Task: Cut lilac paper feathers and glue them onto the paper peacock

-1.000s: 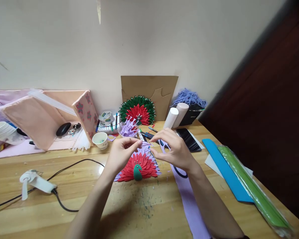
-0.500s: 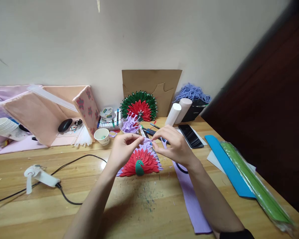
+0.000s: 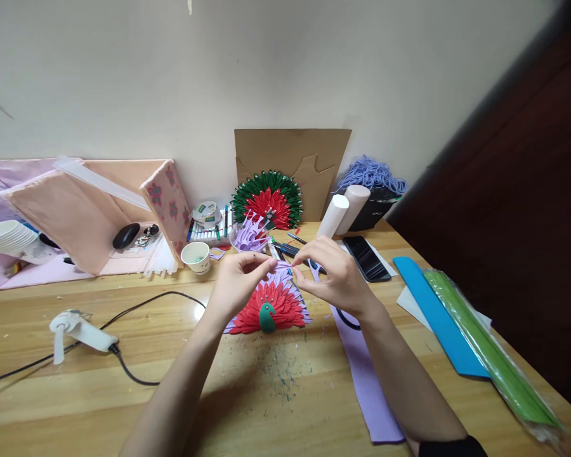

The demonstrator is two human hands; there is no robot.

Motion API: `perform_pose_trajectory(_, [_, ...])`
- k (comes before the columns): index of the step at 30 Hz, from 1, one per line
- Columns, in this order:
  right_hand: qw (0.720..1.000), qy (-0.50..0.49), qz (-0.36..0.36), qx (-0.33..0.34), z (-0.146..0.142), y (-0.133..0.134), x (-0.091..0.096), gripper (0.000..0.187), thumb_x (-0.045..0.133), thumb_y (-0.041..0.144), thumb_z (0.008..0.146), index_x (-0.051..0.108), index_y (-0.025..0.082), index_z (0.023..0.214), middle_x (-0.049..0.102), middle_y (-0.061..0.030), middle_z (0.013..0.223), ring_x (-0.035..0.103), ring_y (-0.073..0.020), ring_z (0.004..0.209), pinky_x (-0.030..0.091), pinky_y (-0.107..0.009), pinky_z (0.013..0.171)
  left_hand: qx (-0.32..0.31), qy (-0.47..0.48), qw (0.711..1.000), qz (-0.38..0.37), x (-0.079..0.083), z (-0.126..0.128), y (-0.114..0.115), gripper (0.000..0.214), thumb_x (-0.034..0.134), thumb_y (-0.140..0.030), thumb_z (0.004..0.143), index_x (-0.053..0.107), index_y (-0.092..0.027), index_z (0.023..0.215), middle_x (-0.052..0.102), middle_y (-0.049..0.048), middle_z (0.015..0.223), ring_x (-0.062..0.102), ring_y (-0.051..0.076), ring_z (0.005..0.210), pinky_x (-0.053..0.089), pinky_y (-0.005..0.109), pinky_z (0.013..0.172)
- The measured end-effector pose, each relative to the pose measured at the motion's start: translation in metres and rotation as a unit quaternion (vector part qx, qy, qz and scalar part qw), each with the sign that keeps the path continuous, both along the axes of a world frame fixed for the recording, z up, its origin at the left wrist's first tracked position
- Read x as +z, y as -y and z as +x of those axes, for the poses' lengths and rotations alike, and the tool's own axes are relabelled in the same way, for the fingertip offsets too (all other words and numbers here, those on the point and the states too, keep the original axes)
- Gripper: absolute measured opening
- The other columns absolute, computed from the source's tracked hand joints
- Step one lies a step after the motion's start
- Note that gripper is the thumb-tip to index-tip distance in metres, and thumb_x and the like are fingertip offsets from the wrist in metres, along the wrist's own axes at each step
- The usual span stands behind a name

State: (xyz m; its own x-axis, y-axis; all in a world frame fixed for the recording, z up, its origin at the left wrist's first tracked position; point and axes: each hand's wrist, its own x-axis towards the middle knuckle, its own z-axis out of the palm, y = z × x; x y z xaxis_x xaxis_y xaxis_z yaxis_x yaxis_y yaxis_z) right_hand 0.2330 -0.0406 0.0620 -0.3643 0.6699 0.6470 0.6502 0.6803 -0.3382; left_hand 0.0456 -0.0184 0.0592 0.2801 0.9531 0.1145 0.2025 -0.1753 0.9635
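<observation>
Between the fingertips of my left hand (image 3: pixel 244 277) and my right hand (image 3: pixel 332 271) runs a small purple felt strip (image 3: pixel 283 264), pinched at both ends. Just below it, flat on the table, lies a fan-shaped felt peacock (image 3: pixel 280 310) with red inner feathers, a purple outer edge and a green head. My hands cover part of its upper edge. Beside my right hand are purple-handled scissors (image 3: pixel 315 270), partly hidden. A long purple felt sheet (image 3: pixel 368 387) passes under my right forearm.
A bowl of purple felt pieces (image 3: pixel 248 236), a paper cup (image 3: pixel 196 257) and a finished green-and-red peacock (image 3: pixel 267 200) stand behind. To the left is a white glue gun (image 3: pixel 83 331) with its cord; to the right, a phone (image 3: pixel 366 259), a blue sheet (image 3: pixel 440 317) and a green roll (image 3: pixel 485 343).
Both hands keep pinching the purple strip, and the right fingertips have shifted slightly to the right. The whole view has moved a little.
</observation>
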Motion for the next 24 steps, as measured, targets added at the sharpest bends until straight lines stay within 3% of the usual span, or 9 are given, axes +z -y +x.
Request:
perform_pose_trajectory(8, [1.0,-0.008,0.002,-0.018,0.006,0.0,0.004,0.006,0.055,0.013,0.076,0.057,0.019,0.076,0.061,-0.0027,0.073,0.053,-0.0173,0.073,0.043,-0.033,0.071,0.015,0.007,1.0,0.001,-0.001,-0.003,-0.003,0.024,0.064,-0.037,0.074,0.069,-0.014,0.077,0.067,0.0038,0.066,0.057,0.011,0.057,0.045,0.021,0.054])
perform_pose_trajectory(13, [0.989,-0.118,-0.012,-0.083,0.02,-0.002,0.009,0.003,0.058,0.019,0.078,0.06,0.02,0.076,0.062,-0.0028,0.077,0.056,-0.0176,0.076,0.043,-0.033,0.073,0.025,0.028,0.999,0.002,-0.005,-0.007,-0.008,0.023,0.064,-0.036,0.075,0.069,-0.014,0.076,0.065,0.002,0.063,0.053,0.009,0.054,0.043,0.019,0.051])
perform_pose_trajectory(15, [0.966,-0.235,-0.045,-0.096,0.028,-0.001,0.012,0.003,0.059,0.023,0.078,0.061,0.021,0.078,0.062,-0.0018,0.076,0.057,-0.0164,0.073,0.044,-0.032,0.07,0.026,0.04,0.999,-0.01,-0.005,-0.007,-0.009,0.022,0.063,-0.035,0.075,0.068,-0.014,0.078,0.064,0.0013,0.063,0.051,0.008,0.052,0.042,0.019,0.05])
perform_pose_trajectory(19, [0.877,-0.466,-0.115,-0.021,0.042,0.0,0.015,0.006,0.057,0.029,0.081,0.061,0.025,0.081,0.054,0.0031,0.063,0.053,-0.0115,0.06,0.044,-0.026,0.06,-0.003,0.065,0.998,-0.011,-0.004,-0.007,-0.009,0.02,0.062,-0.033,0.077,0.069,-0.015,0.084,0.067,0.0028,0.071,0.055,0.009,0.058,0.045,0.02,0.055])
perform_pose_trajectory(21, [0.859,-0.485,-0.161,-0.007,0.043,0.0,0.016,0.006,0.061,0.03,0.078,0.063,0.025,0.08,0.055,0.0035,0.064,0.053,-0.0102,0.061,0.044,-0.024,0.06,-0.035,0.065,0.997,0.0,-0.003,-0.006,-0.007,0.019,0.062,-0.031,0.077,0.07,-0.016,0.086,0.069,0.0041,0.076,0.058,0.01,0.064,0.047,0.021,0.06])
perform_pose_trajectory(24, [0.872,-0.397,-0.287,-0.006,0.035,0.0,0.016,0.013,0.069,0.029,0.071,0.065,0.021,0.08,0.062,0.0016,0.074,0.057,-0.0106,0.068,0.044,-0.023,0.063,-0.099,0.056,0.993,0.021,-0.001,-0.005,-0.005,0.018,0.062,-0.03,0.078,0.071,-0.017,0.086,0.069,0.0053,0.081,0.06,0.012,0.07,0.048,0.022,0.065])
